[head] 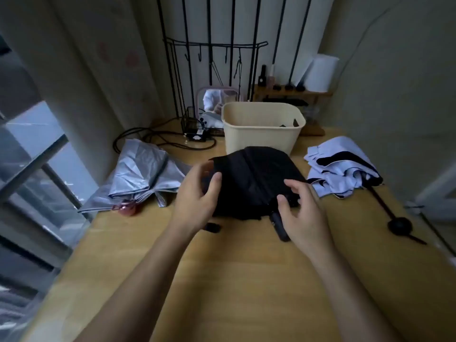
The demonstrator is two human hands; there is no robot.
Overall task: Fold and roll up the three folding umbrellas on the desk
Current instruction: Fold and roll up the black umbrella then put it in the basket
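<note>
centre frame: my left hand (197,193) pinches the black umbrella (256,178)'s loose canopy, my right hand (301,213) rests slack-fingered on it; rolling now, i judge, would bunch the unpleated panels.

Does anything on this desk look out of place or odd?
Nothing is spilled or visibly damaged. Only the crumpled silver fabric umbrella stands out: it lies at the left edge of the light wooden desk, and its near corner seems to hang past that edge, so it might slide off.
</note>
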